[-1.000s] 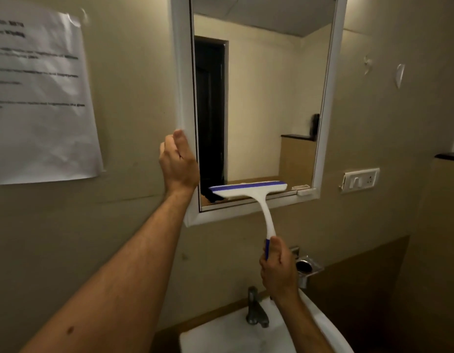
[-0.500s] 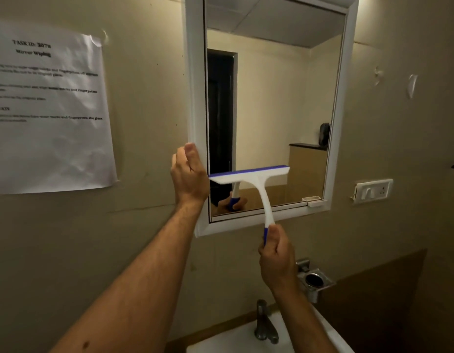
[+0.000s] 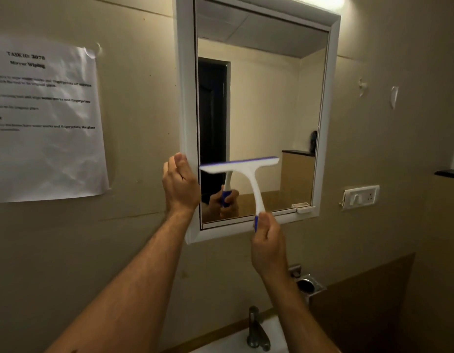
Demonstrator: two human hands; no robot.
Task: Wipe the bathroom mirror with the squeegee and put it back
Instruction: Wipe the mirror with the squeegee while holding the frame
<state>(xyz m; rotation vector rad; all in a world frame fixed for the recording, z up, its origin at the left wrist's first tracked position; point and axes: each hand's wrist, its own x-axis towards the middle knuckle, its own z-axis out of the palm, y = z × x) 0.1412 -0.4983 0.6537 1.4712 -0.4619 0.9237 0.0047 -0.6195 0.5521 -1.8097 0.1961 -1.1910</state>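
Head view: the mirror hangs on a beige wall in a white frame, and everything else sits around it. Left of the mirror a sheet of paper with printed text is taped to the wall; its small lines are too blurred to read. Right of the mirror, near its lower corner, is a white switch plate, and higher up are two small marks on the wall. Below the mirror a metal holder juts from the wall, and lower still a tap stands at the back of a white sink.

The left hand is curled around the mirror's left frame edge, thumb in front, close beside the squeegee's blade end.

The squeegee is white, T-shaped, with a blue strip along the top of its blade and a blue grip at the handle's end. Its blade lies across the lower part of the glass, slightly tilted, left end lower. The right hand is closed around the blue grip, just below the mirror's bottom frame. The glass reflects the handle and that hand.
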